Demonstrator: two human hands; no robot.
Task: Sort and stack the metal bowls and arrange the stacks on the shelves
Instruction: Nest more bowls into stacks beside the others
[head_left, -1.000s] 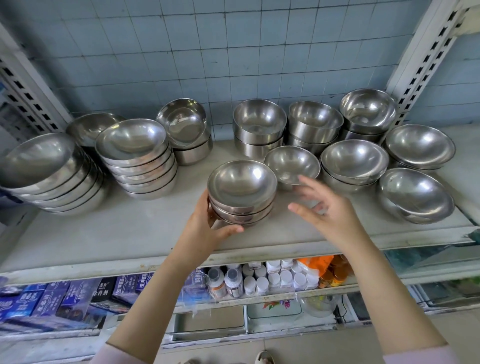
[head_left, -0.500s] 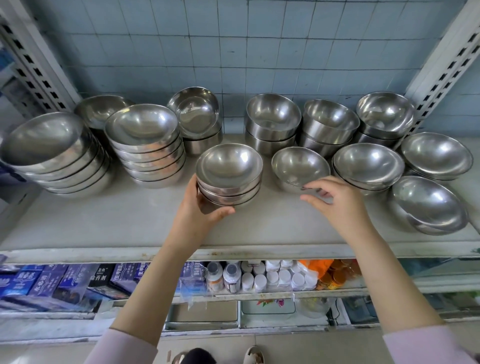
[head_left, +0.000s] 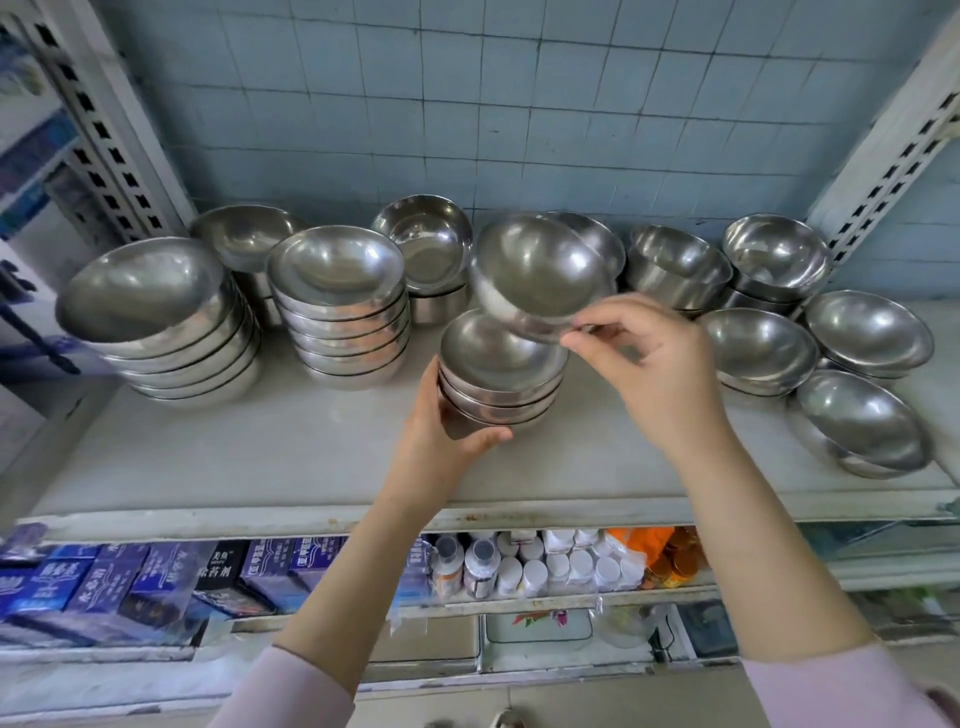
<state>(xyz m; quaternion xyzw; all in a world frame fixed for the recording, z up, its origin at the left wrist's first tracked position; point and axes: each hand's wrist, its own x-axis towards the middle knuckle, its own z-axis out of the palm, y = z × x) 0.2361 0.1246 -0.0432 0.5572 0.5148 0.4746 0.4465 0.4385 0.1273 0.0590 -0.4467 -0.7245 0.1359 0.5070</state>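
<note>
On the white shelf, my left hand grips the near side of a short stack of small metal bowls. My right hand pinches the rim of a single small bowl, which hangs tilted just above the stack. Two tall stacks of wider bowls stand to the left. Deeper bowls are stacked at the back right, and shallow ones sit at the right.
Perforated shelf uprights frame the bay against a blue tiled wall. Two more bowl stacks stand at the back. The lower shelf holds blue boxes, white bottles and an orange bag.
My right hand has taken hold of the single small bowl and lifted it left, above the stack. My left hand slid that stack farther back and left, then kept hold of it.
</note>
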